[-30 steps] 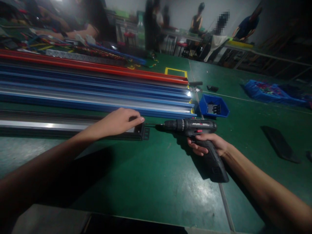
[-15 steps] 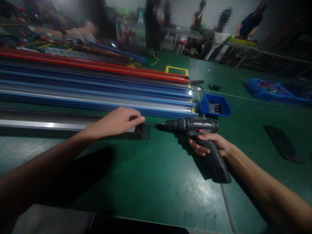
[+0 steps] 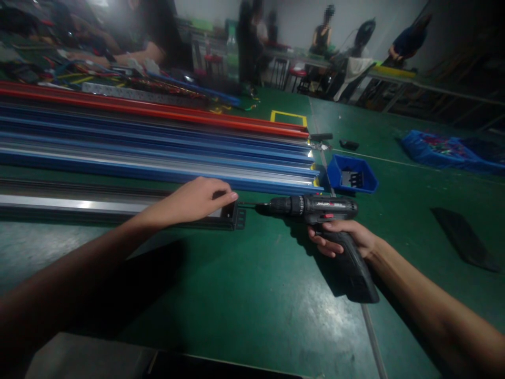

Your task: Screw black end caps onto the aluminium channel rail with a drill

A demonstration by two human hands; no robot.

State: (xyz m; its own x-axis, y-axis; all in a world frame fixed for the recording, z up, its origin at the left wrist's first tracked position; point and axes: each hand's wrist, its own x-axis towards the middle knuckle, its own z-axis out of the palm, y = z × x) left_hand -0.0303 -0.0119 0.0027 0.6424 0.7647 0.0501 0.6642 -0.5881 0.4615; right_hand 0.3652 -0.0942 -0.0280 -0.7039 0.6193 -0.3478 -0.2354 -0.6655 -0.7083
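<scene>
My left hand (image 3: 193,201) lies on the right end of a long black and silver rail (image 3: 79,206), fingers curled over its end bracket (image 3: 235,216). My right hand (image 3: 344,237) grips the handle of a black cordless drill (image 3: 319,209). The drill points left, level with the table, and its bit touches the bracket at the rail's end. Both lie on a green table (image 3: 252,295).
Long blue, silver and red rails (image 3: 158,147) are stacked behind the black rail. A small blue bin (image 3: 352,175) holds dark parts to the right. A flat black piece (image 3: 463,239) lies at far right. Other people work at tables in the background.
The view has drifted slightly, so hands and drill appear a little lower and to the right. Both hands keep their grips and the bit stays at the bracket.
</scene>
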